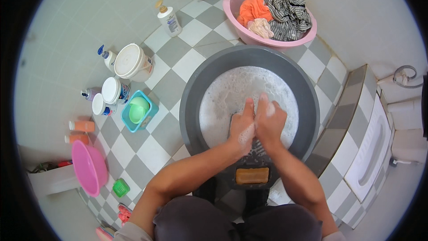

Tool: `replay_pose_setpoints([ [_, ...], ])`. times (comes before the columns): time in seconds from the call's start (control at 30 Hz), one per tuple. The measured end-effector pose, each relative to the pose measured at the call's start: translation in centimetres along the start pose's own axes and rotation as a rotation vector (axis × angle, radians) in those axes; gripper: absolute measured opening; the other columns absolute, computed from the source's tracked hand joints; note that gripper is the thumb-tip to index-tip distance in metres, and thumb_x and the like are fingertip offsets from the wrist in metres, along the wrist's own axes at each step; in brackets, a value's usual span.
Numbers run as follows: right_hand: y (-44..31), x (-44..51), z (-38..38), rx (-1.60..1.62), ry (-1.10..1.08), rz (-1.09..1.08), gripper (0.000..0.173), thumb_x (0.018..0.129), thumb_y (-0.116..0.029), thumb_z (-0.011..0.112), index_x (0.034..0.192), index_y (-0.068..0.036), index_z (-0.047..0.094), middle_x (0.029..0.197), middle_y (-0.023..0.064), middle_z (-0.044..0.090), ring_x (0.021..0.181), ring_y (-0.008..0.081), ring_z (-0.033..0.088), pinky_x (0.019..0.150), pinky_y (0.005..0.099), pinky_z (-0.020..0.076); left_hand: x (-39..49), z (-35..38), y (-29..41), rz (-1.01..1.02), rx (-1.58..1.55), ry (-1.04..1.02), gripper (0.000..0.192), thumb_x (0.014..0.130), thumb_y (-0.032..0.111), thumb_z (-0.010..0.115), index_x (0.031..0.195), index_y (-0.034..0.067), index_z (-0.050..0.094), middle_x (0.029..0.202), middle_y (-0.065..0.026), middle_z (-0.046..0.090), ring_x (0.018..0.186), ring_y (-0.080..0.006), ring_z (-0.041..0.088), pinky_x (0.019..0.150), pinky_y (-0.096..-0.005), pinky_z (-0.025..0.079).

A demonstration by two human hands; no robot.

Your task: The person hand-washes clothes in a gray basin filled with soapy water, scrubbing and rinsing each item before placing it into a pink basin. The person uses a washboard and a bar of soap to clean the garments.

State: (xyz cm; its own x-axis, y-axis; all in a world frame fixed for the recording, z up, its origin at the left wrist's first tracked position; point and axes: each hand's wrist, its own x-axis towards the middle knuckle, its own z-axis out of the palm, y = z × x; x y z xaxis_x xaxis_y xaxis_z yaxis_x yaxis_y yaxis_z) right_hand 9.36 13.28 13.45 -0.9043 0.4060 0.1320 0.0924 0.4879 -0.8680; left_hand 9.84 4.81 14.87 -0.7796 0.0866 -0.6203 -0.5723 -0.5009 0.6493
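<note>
A large grey plastic basin (194, 87) stands on the floor before me, holding cloudy, sudsy water (227, 87). Over its near half, my left hand (243, 125) and my right hand (271, 118) are side by side with fingers curled and thumbs pointing forward. Foam clings to both. Whatever may be inside the curled fingers is hidden. Beneath them lies a dark washboard (257, 149), its ridges partly showing and its near end resting at the basin's near rim. A yellow-brown bar of soap (252, 175) sits in the tray of that near end.
Beyond the basin is a pink tub (234, 16) of clothes. At left stand a pump bottle (170, 21), a lidded white bucket (132, 62), a turquoise basket (142, 125) with green scoops, and a pink basin (88, 169). A tiled step with a squat toilet (371, 150) is at right.
</note>
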Motion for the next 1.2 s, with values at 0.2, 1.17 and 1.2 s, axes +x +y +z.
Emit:
replay_pose_setpoints([
  [0.2, -0.2, -1.0, 0.6, 0.064, 0.020, -0.084, 0.039, 0.090, -0.027, 0.070, 0.065, -0.001, 0.056, 0.061, 0.0255, 0.057, 0.053, 0.0420, 0.058, 0.053, 0.0492, 0.0447, -0.5, 0.0, 0.0, -0.089, -0.039, 0.032, 0.055, 0.106, 0.049, 0.045, 0.095, -0.002, 0.063, 0.089, -0.0055, 0.062, 0.082, -0.0147, 0.058, 0.070, -0.0315, 0.048],
  [1.17, -1.9, -1.6, -0.2, 0.075, -0.053, -0.420, 0.014, 0.086, -0.010, 0.066, 0.075, -0.003, 0.061, 0.060, 0.0134, 0.052, 0.055, 0.0304, 0.054, 0.050, 0.0394, 0.0426, 0.2, -1.6, -0.4, -0.051, -0.095, -0.012, 0.049, 0.104, 0.046, 0.049, 0.096, 0.001, 0.065, 0.083, -0.0049, 0.061, 0.077, -0.0145, 0.059, 0.067, -0.0325, 0.047],
  [1.2, -3.6, -2.7, -0.2, 0.137, -0.048, -0.653, 0.018, 0.089, -0.011, 0.063, 0.075, 0.000, 0.060, 0.060, 0.0145, 0.053, 0.053, 0.0283, 0.052, 0.050, 0.0392, 0.0418, 1.5, -3.8, -0.9, -0.043, -0.065, -0.068, 0.049, 0.104, 0.046, 0.049, 0.096, 0.001, 0.065, 0.084, -0.0045, 0.061, 0.078, -0.0142, 0.058, 0.067, -0.0317, 0.047],
])
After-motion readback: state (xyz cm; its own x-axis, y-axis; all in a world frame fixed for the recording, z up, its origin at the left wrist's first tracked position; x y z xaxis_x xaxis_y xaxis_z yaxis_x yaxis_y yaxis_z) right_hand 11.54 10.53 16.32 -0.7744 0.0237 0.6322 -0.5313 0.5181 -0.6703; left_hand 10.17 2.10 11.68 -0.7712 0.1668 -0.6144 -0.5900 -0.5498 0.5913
